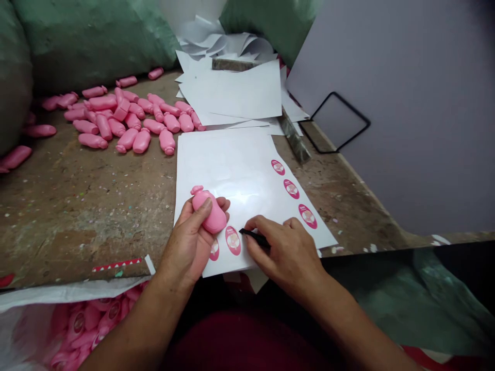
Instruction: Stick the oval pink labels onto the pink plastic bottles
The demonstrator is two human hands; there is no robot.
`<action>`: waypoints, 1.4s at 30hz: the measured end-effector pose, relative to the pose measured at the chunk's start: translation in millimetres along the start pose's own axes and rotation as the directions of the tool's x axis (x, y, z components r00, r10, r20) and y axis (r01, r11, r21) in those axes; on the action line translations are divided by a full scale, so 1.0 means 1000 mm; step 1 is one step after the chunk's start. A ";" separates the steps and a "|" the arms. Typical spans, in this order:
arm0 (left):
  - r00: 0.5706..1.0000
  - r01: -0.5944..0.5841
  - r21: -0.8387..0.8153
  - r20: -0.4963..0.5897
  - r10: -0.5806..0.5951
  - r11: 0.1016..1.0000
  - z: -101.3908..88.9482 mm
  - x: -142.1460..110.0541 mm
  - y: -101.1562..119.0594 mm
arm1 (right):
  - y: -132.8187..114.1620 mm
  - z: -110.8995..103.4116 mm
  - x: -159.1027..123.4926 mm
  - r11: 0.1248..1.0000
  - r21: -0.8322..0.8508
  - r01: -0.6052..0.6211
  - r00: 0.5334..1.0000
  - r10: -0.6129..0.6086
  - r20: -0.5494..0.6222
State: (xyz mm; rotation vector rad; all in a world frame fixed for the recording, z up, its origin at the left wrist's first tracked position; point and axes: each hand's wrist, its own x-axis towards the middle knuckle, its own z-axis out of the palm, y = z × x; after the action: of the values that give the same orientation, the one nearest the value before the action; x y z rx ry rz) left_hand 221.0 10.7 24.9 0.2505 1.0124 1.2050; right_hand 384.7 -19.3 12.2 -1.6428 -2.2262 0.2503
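The left hand (188,242) curls around a pink plastic bottle (209,211), its thumb pressed on top, just above the lower edge of a white label sheet (235,175). The right hand (286,252) pinches a slim black tool (254,237) between thumb and fingers, its tip just beside a pink oval label (233,240). More oval labels (291,188) run along the sheet's right edge. On the table (88,206), loose unlabelled pink bottles (127,118) lie at ten o'clock from the sheet, and a pile of white sheets (232,87) sits at twelve o'clock. Labelled pink bottles (81,324) fill an open white sack (27,324) at seven o'clock.
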 end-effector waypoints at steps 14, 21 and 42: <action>0.998 -0.067 0.054 0.001 0.067 0.996 0.001 0.001 0.001 | 0.000 -0.029 0.011 0.535 0.757 -0.375 0.927 0.223 0.301; 0.973 0.002 0.196 0.225 -0.046 0.981 0.012 -0.029 -0.001 | -0.004 -0.041 0.007 0.483 0.805 -0.345 0.937 0.233 0.262; 0.938 0.076 0.171 0.321 -0.128 0.982 0.014 -0.046 -0.012 | -0.002 -0.035 0.003 0.460 0.804 -0.376 0.925 0.236 0.298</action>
State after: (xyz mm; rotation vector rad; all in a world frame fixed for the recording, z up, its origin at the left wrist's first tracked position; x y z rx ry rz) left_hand 239.4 -29.1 49.0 0.5011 0.8139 0.9501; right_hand 395.6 -19.8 45.1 -1.3945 -1.3792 1.3735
